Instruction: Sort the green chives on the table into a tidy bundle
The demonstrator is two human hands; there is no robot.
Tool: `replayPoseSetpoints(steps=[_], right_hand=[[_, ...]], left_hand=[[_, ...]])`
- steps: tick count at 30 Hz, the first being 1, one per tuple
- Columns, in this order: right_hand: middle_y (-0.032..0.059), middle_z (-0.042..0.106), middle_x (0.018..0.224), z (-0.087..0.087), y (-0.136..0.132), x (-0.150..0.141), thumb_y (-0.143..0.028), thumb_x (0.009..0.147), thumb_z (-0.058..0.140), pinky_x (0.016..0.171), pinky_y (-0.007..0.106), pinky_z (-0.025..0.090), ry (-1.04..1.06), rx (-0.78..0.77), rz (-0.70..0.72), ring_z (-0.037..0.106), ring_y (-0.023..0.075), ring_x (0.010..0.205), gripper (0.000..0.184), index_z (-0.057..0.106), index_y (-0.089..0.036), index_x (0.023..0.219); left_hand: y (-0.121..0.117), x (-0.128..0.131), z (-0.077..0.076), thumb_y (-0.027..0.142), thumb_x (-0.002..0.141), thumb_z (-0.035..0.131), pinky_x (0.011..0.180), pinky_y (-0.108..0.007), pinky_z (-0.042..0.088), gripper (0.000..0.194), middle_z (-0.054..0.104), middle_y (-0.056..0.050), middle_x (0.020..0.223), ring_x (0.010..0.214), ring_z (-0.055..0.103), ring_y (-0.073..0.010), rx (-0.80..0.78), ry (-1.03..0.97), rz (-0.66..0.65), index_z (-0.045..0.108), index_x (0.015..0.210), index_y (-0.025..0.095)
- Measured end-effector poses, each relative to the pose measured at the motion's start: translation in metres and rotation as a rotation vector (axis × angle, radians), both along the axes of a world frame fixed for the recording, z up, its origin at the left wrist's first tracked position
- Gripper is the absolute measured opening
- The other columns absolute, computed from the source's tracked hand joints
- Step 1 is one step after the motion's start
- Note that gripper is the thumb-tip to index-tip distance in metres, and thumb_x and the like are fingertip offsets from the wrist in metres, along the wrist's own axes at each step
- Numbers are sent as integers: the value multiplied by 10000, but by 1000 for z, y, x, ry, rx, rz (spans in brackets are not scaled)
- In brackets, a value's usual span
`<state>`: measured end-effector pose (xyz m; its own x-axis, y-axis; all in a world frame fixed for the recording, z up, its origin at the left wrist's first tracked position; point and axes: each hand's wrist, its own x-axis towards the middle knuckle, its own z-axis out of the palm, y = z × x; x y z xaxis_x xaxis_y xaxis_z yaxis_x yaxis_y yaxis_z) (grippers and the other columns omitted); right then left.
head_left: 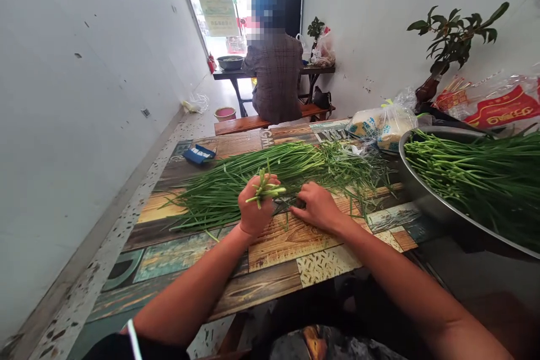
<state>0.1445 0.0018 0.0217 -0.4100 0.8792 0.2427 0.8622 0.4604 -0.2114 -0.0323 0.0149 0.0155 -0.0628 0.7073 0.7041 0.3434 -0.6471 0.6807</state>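
My left hand [256, 211] is closed around a small bunch of garlic chives [265, 188], their pale cut stem ends pointing up towards me. Just to its right, my right hand [320, 208] rests low over the table, fingers bent and thumb apart from them, with no held thing visible. Behind both hands lies a long pile of green garlic chives [228, 180], leaf tips to the left. A tangle of loose, thin trimmings [354, 171] spreads at the pile's right end. A few scraps lie on the patterned table [274, 259] near my right hand.
A large metal bowl [439, 202] full of chives stands at the right edge. Plastic bags [386, 124], a potted plant [441, 62] and a small blue box [199, 154] are around the table. Beyond, a person [276, 76] sits on a bench, back turned.
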Motion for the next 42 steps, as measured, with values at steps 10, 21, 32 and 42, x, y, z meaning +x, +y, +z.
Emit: replayPoseSetpoints(steps=[10,21,32,42], right_hand=[[102,622,855,-4,23,41,-258,807,600,750,319,367,-49,23,-182,498,218,850,137,670,-156,749],[19,631,723,2,19,33,-183,798,595,626,229,393,569,25,180,534,119,674,72,652,-158,762],[25,616,626,10,14,35,-287,801,641,581,232,387,589,119,268,526,113,611,194,652,-154,660],[16,616,591,22,19,60,-525,784,584,538,233,405,1081,-169,-172,519,104,544,410,677,-144,665]], left_hand=[[-11,-12,45,297,928,436,809,-316,488,264,676,-23,791,769,625,-130,115,1,221,626,803,163],[-10,8,13,205,860,477,720,-304,461,224,632,-69,862,798,557,-181,223,583,15,601,1041,158],[-15,7,2,222,882,470,770,-333,468,202,672,-84,858,806,547,-203,347,722,-57,607,1004,137],[-14,5,4,178,887,477,779,-339,477,235,682,-83,877,806,580,-186,502,640,-36,563,1101,135]])
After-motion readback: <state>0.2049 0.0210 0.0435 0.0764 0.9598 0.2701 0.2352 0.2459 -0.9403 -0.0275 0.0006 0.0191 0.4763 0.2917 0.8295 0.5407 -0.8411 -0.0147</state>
